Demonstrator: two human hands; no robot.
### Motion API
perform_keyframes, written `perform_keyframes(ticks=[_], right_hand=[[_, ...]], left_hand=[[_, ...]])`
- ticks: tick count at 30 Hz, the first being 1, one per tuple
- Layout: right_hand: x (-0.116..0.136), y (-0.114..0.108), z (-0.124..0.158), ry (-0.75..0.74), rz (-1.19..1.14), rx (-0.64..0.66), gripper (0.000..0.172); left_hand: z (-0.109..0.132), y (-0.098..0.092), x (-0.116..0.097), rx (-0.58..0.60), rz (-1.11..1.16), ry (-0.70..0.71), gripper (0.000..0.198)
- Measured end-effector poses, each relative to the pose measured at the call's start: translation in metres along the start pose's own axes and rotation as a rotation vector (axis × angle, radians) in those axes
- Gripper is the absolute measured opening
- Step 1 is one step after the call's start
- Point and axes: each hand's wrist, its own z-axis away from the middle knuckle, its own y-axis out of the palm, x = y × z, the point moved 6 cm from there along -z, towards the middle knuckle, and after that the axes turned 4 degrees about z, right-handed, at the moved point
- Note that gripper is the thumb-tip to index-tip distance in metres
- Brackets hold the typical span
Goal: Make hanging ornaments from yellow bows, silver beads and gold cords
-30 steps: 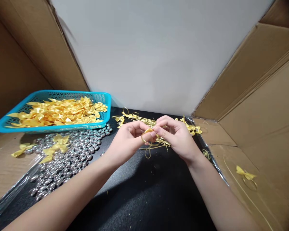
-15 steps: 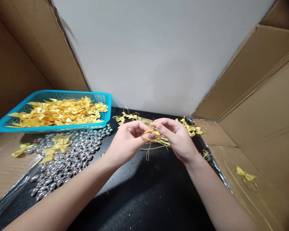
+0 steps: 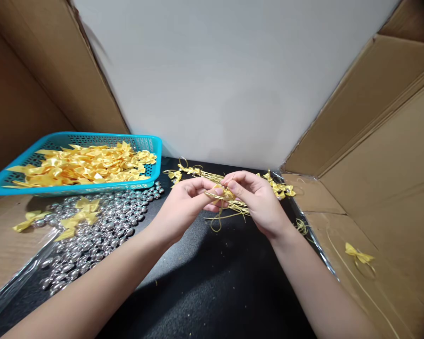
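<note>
A yellow ribbon bow (image 3: 226,192) with a looped gold cord (image 3: 216,224) is held between my two hands above the black tabletop (image 3: 198,278). Closed around the bow's left side are the thumb and fingers of my left hand (image 3: 185,205). My right hand (image 3: 256,202) pinches at its upper right edge, thumb against fingertips; a small dark or shiny spot shows there, too small to name. Fingers partly cover the bow. Just behind the hands lies a bundle of gold cords (image 3: 238,207).
A blue plastic basket (image 3: 159,160) piled with yellow bows stands at the left. Silver beads (image 3: 102,240) spread in front of it, with loose bows (image 3: 81,216) on top. Finished-looking bows (image 3: 284,189) lie at the back right. Another bow (image 3: 359,254) rests on the cardboard (image 3: 325,226).
The gold cord loop in my left hand has tilted flatter, and more of the bow shows between the fingers. The hanging cord has swung slightly. Both hands stay almost in place.
</note>
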Motion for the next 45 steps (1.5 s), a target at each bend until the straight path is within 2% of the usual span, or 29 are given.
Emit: perform_keyframes(ticks=[10,18,38,45], right_hand=[[0.010,-0.002,0.001,-0.168,0.131,0.023,0.012],[0.009,-0.004,0.001,-0.139,0.208,0.033,0.008],[0.007,-0.006,0.001,-0.086,0.190,0.022,0.012],[0.018,-0.005,0.004,-0.221,0.254,-0.008,0.007]], left_hand=[[0.001,0.001,-0.003,0.005,0.009,0.020,0.017],[0.001,0.002,-0.001,-0.001,0.010,0.018,0.016],[0.002,0.001,-0.001,-0.038,-0.018,0.042,0.017],[0.003,-0.001,-0.003,-0.079,-0.057,0.072,0.018]])
